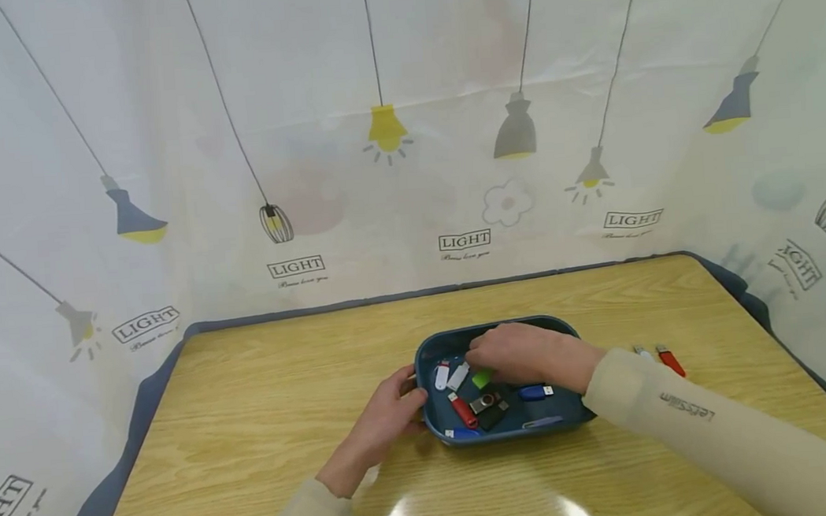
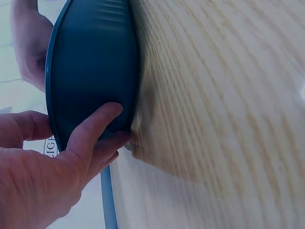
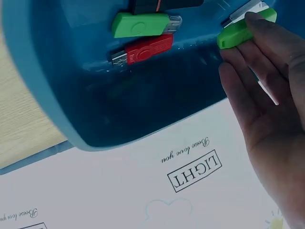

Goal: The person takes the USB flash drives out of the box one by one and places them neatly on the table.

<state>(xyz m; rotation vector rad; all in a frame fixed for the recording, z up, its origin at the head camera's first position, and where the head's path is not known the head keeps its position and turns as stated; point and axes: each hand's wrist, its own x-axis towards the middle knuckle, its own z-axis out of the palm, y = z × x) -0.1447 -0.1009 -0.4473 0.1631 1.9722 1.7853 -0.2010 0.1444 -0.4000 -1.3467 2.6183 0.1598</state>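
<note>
A dark blue plastic tray (image 1: 429, 350) with rounded corners sits on the table and holds several USB flash drives. At its left end my left hand (image 1: 387, 417) grips the wall, thumb at the rim and fingers against the outer side (image 2: 90, 143). Inside the tray my right hand (image 1: 525, 351) pinches a green USB flash drive (image 3: 237, 34) between thumb and fingers. White drives (image 1: 457, 377), a red drive (image 1: 462, 410) and a blue drive (image 1: 532, 393) lie around it. Another green drive (image 3: 138, 25) and a red drive (image 3: 148, 48) show in the right wrist view.
Right of the tray, a red drive (image 1: 671, 360) and a white drive (image 1: 643, 352), partly covered by the sleeve, lie on the wooden table (image 1: 286, 392). A printed cloth (image 1: 382, 212) with lamp drawings stands behind and beside the table.
</note>
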